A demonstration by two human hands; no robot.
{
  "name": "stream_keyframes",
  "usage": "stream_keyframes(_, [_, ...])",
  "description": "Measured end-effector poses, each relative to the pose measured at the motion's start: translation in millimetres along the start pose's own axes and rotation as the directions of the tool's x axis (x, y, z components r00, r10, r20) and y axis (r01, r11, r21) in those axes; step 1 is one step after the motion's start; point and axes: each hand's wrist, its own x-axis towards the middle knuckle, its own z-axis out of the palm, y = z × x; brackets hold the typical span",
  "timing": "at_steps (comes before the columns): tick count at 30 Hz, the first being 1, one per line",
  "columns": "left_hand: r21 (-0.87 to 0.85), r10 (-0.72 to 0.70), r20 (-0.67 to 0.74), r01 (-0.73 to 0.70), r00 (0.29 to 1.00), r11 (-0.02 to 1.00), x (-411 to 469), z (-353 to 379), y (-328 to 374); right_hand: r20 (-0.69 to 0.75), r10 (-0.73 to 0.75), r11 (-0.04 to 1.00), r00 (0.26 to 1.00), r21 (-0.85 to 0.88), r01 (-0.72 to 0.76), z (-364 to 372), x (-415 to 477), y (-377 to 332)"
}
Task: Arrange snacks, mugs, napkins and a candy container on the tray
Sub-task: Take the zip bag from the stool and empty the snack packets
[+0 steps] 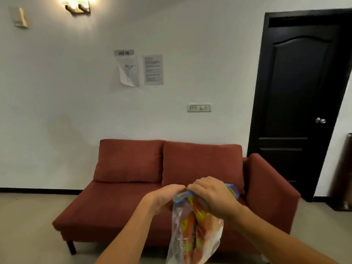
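Two bare forearms reach in from the bottom edge. The left hand (165, 195) and right hand (211, 195) meet knuckle to knuckle, the fingers of both curled tight on the blue top edge of a bag (192, 231). The bag is clear plastic with red and yellow packets inside. It hangs down below the fingers, held in the air, and its lower end runs out of frame.

Just behind the fingers stands a red sofa (133, 187) on a pale floor (24, 225), against a white wall. Above the fingers, papers (127, 68) are stuck to the wall, one headed WS 06. A switch plate (199, 108) sits up and right of them. Farther right is a shut black door (299, 92), and up left a lit lamp (77, 5).
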Motion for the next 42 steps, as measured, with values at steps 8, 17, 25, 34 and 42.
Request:
stream_keyframes(8, [-0.002, 0.650, -0.301, -0.682, 0.698, 0.731, -17, -16, 46, 0.074, 0.352, 0.917, 0.933, 0.174, -0.359, -51, 72, 13])
stream_keyframes(17, [0.063, 0.797, -0.373, -0.844, 0.476, 0.533, -24, -26, 84, 0.154, 0.416, 0.845, 0.896, 0.298, -0.444, -93, 125, 26])
stream_keyframes(25, [-0.020, 0.730, -0.455, -0.825, 0.510, 0.564, -20, -30, 106, 0.176, 0.355, 0.849, 0.918, 0.351, -0.395, -120, 159, 27])
stream_keyframes(34, [0.084, 0.721, -0.518, -0.812, 0.460, 0.578, -26, -39, 113, 0.290, 0.385, 0.833, 0.876, 0.299, -0.465, -130, 145, 36])
stream_keyframes(42, [0.041, 0.658, -0.595, -0.800, 0.461, 0.598, -27, -66, 91, 0.358, 0.495, 0.765, 0.792, 0.252, -0.593, -131, 51, 61])
